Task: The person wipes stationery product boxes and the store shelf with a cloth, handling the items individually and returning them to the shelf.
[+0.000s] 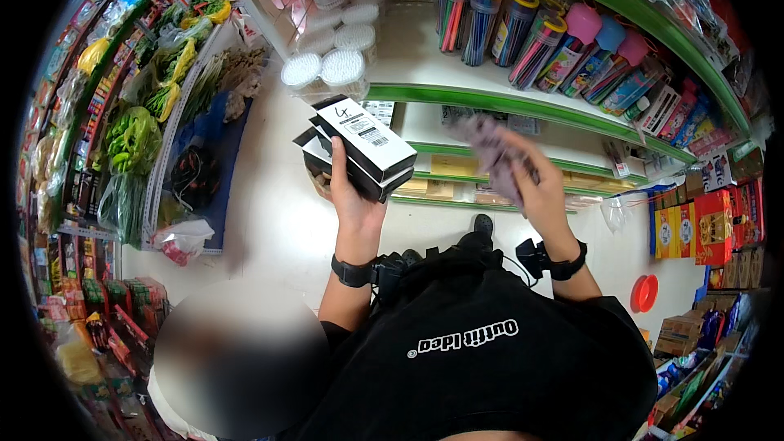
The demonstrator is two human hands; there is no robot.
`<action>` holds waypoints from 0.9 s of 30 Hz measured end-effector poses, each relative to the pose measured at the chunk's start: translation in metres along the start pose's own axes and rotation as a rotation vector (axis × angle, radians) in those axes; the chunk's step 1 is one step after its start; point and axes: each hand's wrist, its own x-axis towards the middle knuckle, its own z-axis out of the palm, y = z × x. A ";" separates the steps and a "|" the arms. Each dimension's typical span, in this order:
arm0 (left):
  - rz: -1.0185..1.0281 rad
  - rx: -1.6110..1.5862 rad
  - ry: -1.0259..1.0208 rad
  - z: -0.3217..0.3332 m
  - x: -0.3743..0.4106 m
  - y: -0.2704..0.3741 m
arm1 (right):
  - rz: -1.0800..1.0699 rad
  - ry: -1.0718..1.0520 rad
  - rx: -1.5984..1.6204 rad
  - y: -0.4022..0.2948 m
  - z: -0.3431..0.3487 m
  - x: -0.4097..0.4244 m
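Two stacked black-and-white cardboard boxes (370,138) rest in my left hand (349,187), its thumb pressed along their side. The upper box shows a white face with writing and a barcode. In my right hand (533,184) is a crumpled greyish-purple cloth (497,156), blurred by motion, in front of the lower shelves. Just beyond the boxes, tubs of cotton swabs (343,67) stand at the left end of a white shelf (407,64) with a green front edge.
Clear tubs of coloured pens (484,24) line the shelf's right side. Below are further green-edged shelves (478,104). Bagged leafy vegetables (131,141) fill a rack at left. A red basin (644,294) and red gift boxes (713,226) are at right. A blurred person (239,361) is close at lower left.
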 end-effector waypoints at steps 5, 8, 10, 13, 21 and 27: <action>0.084 0.046 0.042 0.009 -0.011 -0.017 | 0.303 0.322 0.563 0.024 0.043 0.000; 0.344 0.160 0.102 0.019 -0.021 -0.033 | 0.542 0.040 1.092 0.013 0.071 -0.010; 0.500 0.313 0.057 0.022 -0.034 -0.039 | 0.524 -0.124 1.223 0.006 0.088 -0.016; 0.667 0.646 -0.022 0.003 -0.042 -0.046 | 0.497 -0.113 1.036 -0.009 0.088 -0.013; 0.716 0.699 -0.062 0.020 -0.051 -0.016 | 0.352 -0.103 0.593 -0.013 0.069 -0.017; 0.499 0.118 -0.011 0.050 -0.046 0.033 | 0.405 0.051 0.696 -0.017 0.034 -0.007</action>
